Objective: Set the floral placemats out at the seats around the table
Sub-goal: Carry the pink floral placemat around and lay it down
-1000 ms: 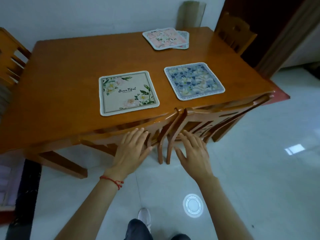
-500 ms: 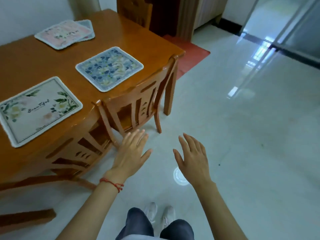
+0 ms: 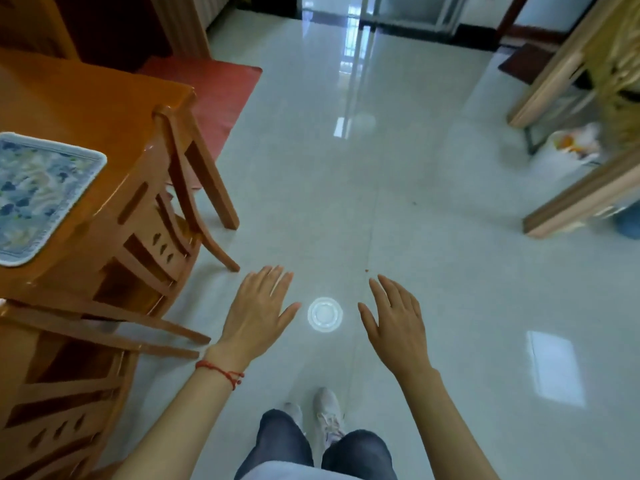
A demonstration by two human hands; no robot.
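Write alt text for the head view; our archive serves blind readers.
Two empty open hands, left hand and right hand, hover over a glossy pale tiled floor. At left, a blue floral placemat lies on an orange wooden table with wooden chairs tucked in.

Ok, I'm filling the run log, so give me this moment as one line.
left hand: open, empty | right hand: open, empty | blue floral placemat: flat on table | both hands over floor
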